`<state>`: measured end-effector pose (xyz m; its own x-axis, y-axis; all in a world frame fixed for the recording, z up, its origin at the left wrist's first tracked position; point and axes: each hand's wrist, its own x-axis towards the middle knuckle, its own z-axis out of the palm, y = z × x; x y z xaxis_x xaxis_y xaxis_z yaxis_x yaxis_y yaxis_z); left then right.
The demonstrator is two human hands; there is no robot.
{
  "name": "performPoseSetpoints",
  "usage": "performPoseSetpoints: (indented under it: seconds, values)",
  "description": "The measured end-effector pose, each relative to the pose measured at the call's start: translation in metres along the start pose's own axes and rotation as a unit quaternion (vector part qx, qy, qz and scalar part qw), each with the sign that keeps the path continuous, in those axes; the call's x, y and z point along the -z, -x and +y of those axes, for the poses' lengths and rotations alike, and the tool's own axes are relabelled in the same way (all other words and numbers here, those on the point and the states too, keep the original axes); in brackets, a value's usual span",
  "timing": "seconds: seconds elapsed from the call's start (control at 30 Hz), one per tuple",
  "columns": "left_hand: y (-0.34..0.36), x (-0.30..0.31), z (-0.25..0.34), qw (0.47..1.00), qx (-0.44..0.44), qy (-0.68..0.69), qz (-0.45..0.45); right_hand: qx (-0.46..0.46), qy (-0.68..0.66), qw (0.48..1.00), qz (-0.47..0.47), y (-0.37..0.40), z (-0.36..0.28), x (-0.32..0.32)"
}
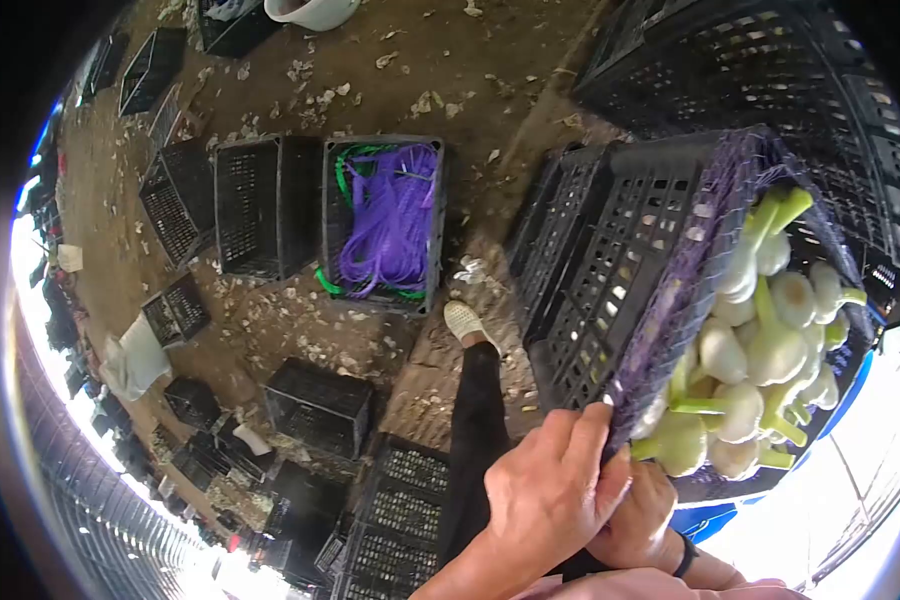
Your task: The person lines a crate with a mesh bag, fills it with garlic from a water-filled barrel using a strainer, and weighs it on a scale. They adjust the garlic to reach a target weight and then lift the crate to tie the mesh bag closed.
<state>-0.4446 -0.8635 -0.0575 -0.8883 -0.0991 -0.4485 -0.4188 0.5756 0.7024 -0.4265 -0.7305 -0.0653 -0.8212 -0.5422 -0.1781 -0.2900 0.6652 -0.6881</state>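
A black plastic crate (pixel 610 290) on the right holds fresh garlic bulbs (pixel 760 350) with short green stems. Purple mesh net (pixel 670 320) is draped over the crate's rim and along its side. My left hand (pixel 550 490) is closed on the net at the crate's near corner, fingers pressed together. Right beside it and partly behind it, my right hand (pixel 642 512), with a black band on its wrist, is also closed at the net's edge, just below the garlic. Some of its fingers are hidden.
An open crate (pixel 438 230) of purple net strips and green ties stands on the dirt floor, next to another black crate (pixel 250 210). More crates (pixel 320 410) stand at left, and a large one (pixel 730 70) at upper right. My shoe (pixel 464 322) is among scattered garlic skins.
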Motion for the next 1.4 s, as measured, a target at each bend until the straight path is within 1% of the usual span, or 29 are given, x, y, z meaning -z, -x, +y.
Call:
performPoseSetpoints:
  seconds: [0.13, 0.17, 0.2, 0.23, 0.27, 0.3, 0.33, 0.37, 0.4, 0.43, 0.47, 0.5, 0.53, 0.57, 0.6, 0.63, 0.7, 0.77, 0.83, 0.9, 0.97, 1.07, 1.13, 1.17, 1.23, 1.3, 1.33, 1.37, 1.4]
  values:
    - [-0.009, -0.011, -0.024, 0.991, -0.079, 0.110, 0.021, -0.022, 0.007, 0.998, -0.051, 0.003, -0.002, 0.002]
    - [-0.008, -0.013, -0.030, 0.985, -0.095, 0.142, 0.026, -0.019, 0.033, 0.999, -0.030, 0.010, -0.002, -0.001]
    - [-0.008, -0.011, -0.032, 0.981, -0.086, 0.174, 0.024, -0.033, 0.057, 0.998, 0.018, 0.008, -0.007, -0.008]
    - [-0.011, -0.011, -0.040, 0.969, -0.108, 0.220, 0.026, -0.069, 0.062, 0.994, 0.059, 0.010, -0.013, -0.014]
    - [-0.012, -0.009, -0.052, 0.950, -0.068, 0.302, -0.028, -0.104, 0.065, 0.988, 0.099, 0.012, -0.019, -0.020]
    - [-0.012, -0.010, -0.065, 0.920, -0.026, 0.382, -0.082, -0.158, 0.047, 0.978, 0.127, 0.023, -0.024, -0.023]
    - [-0.009, -0.023, -0.085, 0.854, 0.037, 0.516, -0.057, -0.228, -0.122, 0.961, 0.101, 0.019, -0.026, -0.019]
    - [-0.007, -0.041, -0.111, 0.764, 0.097, 0.637, -0.032, -0.306, -0.273, 0.907, 0.098, 0.015, -0.028, -0.015]
    - [-0.013, -0.052, -0.142, 0.765, 0.165, 0.623, -0.006, -0.321, -0.219, 0.911, 0.140, 0.016, -0.030, -0.025]
    - [-0.018, -0.060, -0.177, 0.752, 0.197, 0.628, 0.027, -0.334, -0.165, 0.910, 0.183, 0.021, -0.031, -0.033]
    - [-0.017, -0.076, -0.225, 0.774, 0.239, 0.586, 0.038, -0.341, -0.183, 0.902, 0.195, 0.027, -0.029, -0.035]
    - [-0.018, -0.076, -0.267, 0.791, 0.292, 0.537, 0.018, -0.350, -0.200, 0.892, 0.205, 0.034, -0.028, -0.032]
    - [-0.013, -0.089, -0.323, 0.812, 0.312, 0.493, 0.012, -0.328, -0.160, 0.910, 0.195, 0.034, -0.027, -0.032]
    - [-0.009, -0.101, -0.373, 0.875, 0.292, 0.382, 0.050, -0.304, -0.119, 0.926, 0.187, 0.034, -0.026, -0.032]
    - [-0.023, -0.069, -0.382, 0.879, 0.359, 0.309, 0.048, -0.295, -0.077, 0.937, 0.171, 0.030, -0.027, -0.032]
    - [-0.033, -0.069, -0.419, 0.901, 0.366, 0.227, 0.054, -0.293, -0.037, 0.944, 0.150, 0.025, -0.030, -0.035]
    - [-0.074, -0.053, -0.452, 0.959, 0.248, 0.102, 0.093, -0.303, 0.038, 0.948, 0.092, 0.014, -0.035, -0.041]
    - [-0.134, -0.056, -0.481, 0.980, 0.153, 0.028, 0.122, -0.312, 0.088, 0.945, 0.046, 0.004, -0.036, -0.043]
    - [-0.200, -0.073, -0.512, 0.986, 0.079, -0.013, 0.149, -0.319, 0.124, 0.940, 0.007, -0.005, -0.035, -0.044]
    - [-0.253, -0.077, -0.510, 0.986, 0.119, -0.041, 0.106, -0.332, 0.149, 0.931, -0.026, -0.013, -0.034, -0.043]
    - [-0.298, -0.091, -0.517, 0.989, 0.117, -0.060, 0.063, -0.340, 0.162, 0.925, -0.050, -0.021, -0.028, -0.045]
    - [-0.344, -0.119, -0.533, 0.982, 0.113, -0.140, -0.056, -0.348, 0.173, 0.919, -0.070, -0.029, -0.020, -0.043]
    - [-0.353, -0.132, -0.543, 0.985, 0.108, -0.114, -0.073, -0.352, 0.172, 0.917, -0.076, -0.030, -0.015, -0.040]
    - [-0.343, -0.132, -0.541, 0.990, 0.118, -0.070, -0.041, -0.355, 0.170, 0.916, -0.077, -0.028, -0.015, -0.039]
    - [-0.317, -0.121, -0.530, 0.992, 0.112, -0.007, 0.050, -0.348, 0.164, 0.920, -0.072, -0.024, -0.013, -0.036]
    - [-0.276, -0.101, -0.524, 0.970, 0.101, 0.070, 0.211, -0.332, 0.158, 0.928, -0.057, -0.018, -0.016, -0.032]
    - [-0.255, -0.090, -0.549, 0.929, 0.183, 0.229, 0.224, -0.322, 0.155, 0.933, -0.047, -0.014, -0.019, -0.030]
    - [-0.222, -0.069, -0.529, 0.854, 0.211, 0.391, 0.271, -0.308, 0.152, 0.938, -0.034, -0.010, -0.022, -0.028]
    - [-0.192, -0.048, -0.519, 0.814, 0.237, 0.420, 0.325, -0.294, 0.149, 0.944, -0.019, -0.005, -0.026, -0.027]
